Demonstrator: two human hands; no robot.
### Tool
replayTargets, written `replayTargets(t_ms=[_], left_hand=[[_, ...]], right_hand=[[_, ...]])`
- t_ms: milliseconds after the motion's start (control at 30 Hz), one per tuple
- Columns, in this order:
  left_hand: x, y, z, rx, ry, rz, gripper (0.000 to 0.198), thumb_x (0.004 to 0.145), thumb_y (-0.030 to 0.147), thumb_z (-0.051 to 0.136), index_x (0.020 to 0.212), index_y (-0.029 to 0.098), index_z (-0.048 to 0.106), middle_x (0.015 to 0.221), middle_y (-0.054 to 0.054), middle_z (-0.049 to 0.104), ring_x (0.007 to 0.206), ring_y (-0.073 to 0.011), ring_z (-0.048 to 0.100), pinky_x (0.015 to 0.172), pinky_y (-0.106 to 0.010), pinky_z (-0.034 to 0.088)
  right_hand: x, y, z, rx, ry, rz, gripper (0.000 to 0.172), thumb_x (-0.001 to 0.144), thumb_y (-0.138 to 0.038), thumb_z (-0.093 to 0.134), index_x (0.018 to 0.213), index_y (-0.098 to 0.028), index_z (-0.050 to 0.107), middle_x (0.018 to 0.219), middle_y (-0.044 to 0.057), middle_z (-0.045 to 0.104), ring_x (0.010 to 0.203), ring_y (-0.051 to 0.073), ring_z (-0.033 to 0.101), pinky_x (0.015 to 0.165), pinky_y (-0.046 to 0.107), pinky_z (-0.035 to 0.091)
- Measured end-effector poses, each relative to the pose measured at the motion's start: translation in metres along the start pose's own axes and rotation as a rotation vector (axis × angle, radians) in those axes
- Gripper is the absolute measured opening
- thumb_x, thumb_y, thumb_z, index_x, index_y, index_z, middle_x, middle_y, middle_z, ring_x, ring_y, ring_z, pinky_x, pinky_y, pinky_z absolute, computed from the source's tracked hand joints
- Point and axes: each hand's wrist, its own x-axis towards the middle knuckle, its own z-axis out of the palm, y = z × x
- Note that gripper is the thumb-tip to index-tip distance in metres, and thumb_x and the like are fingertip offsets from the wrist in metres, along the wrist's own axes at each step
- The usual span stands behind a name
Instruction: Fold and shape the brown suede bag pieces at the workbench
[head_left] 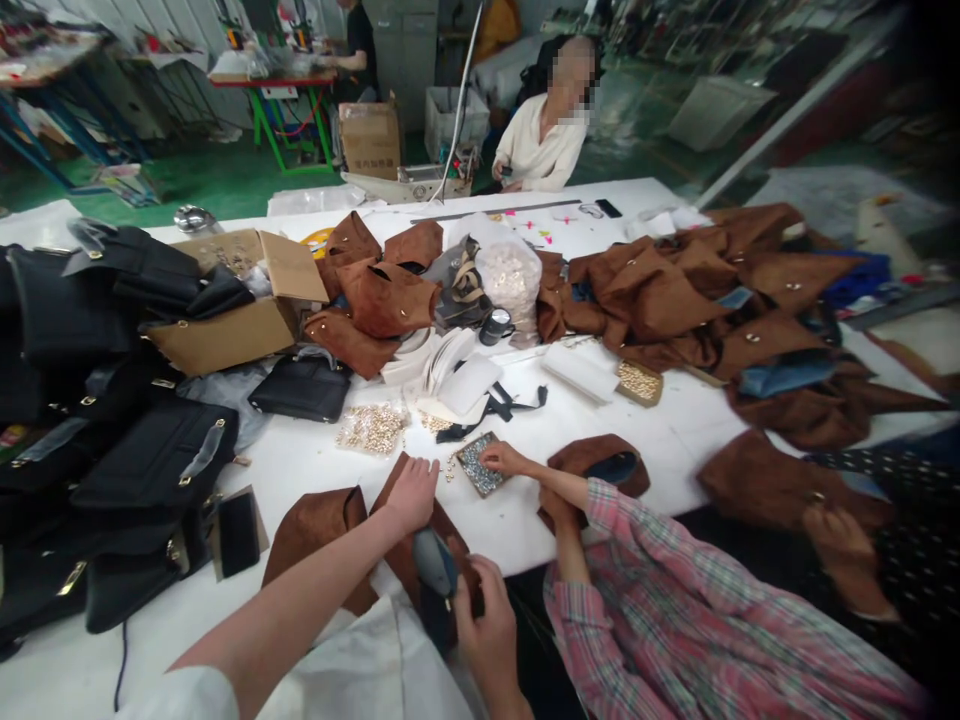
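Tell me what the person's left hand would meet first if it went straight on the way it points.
Probably the few loose gold pieces, just before the shallow box of silvery pieces. The left hand may sit higher than these, so it could pass over them; depth is unclear.

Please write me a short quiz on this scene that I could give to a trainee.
1. True or false: a plaid-sleeved co-worker's hand is at the small silvery parts.
2. Where in the picture is the heap of black bags? (a) at the left; (b) at the right; (c) in the middle.
3. Fill in: the brown piece at the camera wearer's right hand shows ____ material in its opening.

Key: 1. True. 2. (a). 3. Blue-grey.
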Motion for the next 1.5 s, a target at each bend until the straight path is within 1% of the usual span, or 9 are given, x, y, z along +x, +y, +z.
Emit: replayTargets(t_ms=[167,367,533,800,967,1100,1300,1400,1500], left_hand=[[-0.021,-0.003,-0.032,-0.012,0.287,-0.072,0.098,0.086,0.015,0.062,0.176,0.002,0.027,0.188,-0.030,0.017,0.177,-0.0457,0.009,0.144,-0.066,0.005],[-0.055,-0.010,-0.034,-0.400,0.355,-0.281,0.077,0.094,0.011,0.052,0.170,0.005,0.042,0.182,-0.025,0.034,0.170,-0.0390,0.036,0.142,-0.056,0.034],[-0.109,-0.018,-0.044,-0.761,0.392,-0.242,0.057,0.115,0.029,0.043,0.171,0.024,0.050,0.185,-0.009,0.039,0.173,-0.0287,0.035,0.147,-0.050,0.025],[-0.155,-0.019,-0.046,-1.283,0.252,-0.509,0.075,0.110,0.070,0.057,0.155,0.012,0.067,0.157,-0.015,0.072,0.153,-0.0403,0.060,0.137,-0.055,0.044],[-0.144,0.013,-0.041,-1.004,0.161,-0.151,0.048,0.114,0.044,0.050,0.153,0.024,0.069,0.157,-0.012,0.071,0.147,-0.0335,0.065,0.132,-0.050,0.049],[-0.144,0.026,-0.028,-0.534,0.026,0.025,0.038,0.100,0.029,0.064,0.134,0.016,0.075,0.133,-0.021,0.078,0.135,-0.0406,0.069,0.121,-0.057,0.054],[-0.218,-0.027,-0.012,-0.617,-0.037,0.144,0.066,0.094,0.058,0.084,0.146,0.021,0.069,0.154,-0.019,0.069,0.146,-0.0405,0.063,0.123,-0.055,0.053],[-0.289,-0.071,-0.009,-0.585,0.205,-0.228,0.109,0.077,0.058,0.101,0.168,0.026,0.051,0.176,-0.019,0.049,0.162,-0.0427,0.047,0.135,-0.059,0.039],[-0.342,-0.107,0.008,-0.376,0.285,-0.538,0.111,0.080,0.044,0.099,0.172,0.021,0.042,0.180,-0.022,0.042,0.167,-0.0422,0.037,0.138,-0.061,0.032]], right_hand=[[0.010,0.011,-0.024,0.092,0.160,0.226,0.034,0.108,-0.053,0.065,0.122,-0.023,0.072,0.117,0.011,0.081,0.108,0.031,0.077,0.094,0.045,0.065],[0.023,-0.003,-0.042,0.163,0.120,0.109,0.025,0.111,-0.044,0.061,0.115,-0.025,0.077,0.131,0.013,0.076,0.129,0.031,0.068,0.117,0.050,0.055],[0.035,-0.021,-0.044,0.299,0.107,0.133,0.026,0.112,-0.042,0.060,0.125,-0.027,0.076,0.135,0.011,0.075,0.129,0.029,0.069,0.115,0.047,0.058],[0.048,-0.034,-0.031,0.232,-0.055,-0.051,0.025,0.112,-0.038,0.058,0.122,-0.026,0.078,0.128,0.012,0.079,0.132,0.031,0.070,0.117,0.050,0.061],[0.054,-0.048,0.012,0.294,-0.212,-0.042,0.033,0.108,-0.049,0.066,0.128,-0.024,0.074,0.109,0.009,0.081,0.099,0.026,0.077,0.089,0.038,0.068],[0.061,-0.041,0.037,0.225,-0.320,-0.050,0.108,0.078,-0.066,0.096,0.166,-0.021,0.053,0.093,0.001,0.076,0.076,0.024,0.071,0.068,0.036,0.065],[0.060,-0.030,0.039,0.041,-0.665,-0.217,0.033,0.102,-0.058,0.076,0.102,-0.027,0.087,0.091,0.004,0.068,0.086,0.021,0.071,0.082,0.033,0.060],[0.049,-0.042,0.035,0.073,-0.598,-0.142,0.035,0.103,-0.057,0.073,0.104,-0.024,0.085,0.109,0.008,0.076,0.102,0.024,0.074,0.094,0.034,0.060],[0.050,-0.052,0.037,0.168,-0.482,0.090,0.053,0.100,-0.067,0.072,0.128,-0.023,0.081,0.139,0.012,0.079,0.131,0.030,0.072,0.113,0.038,0.056]])
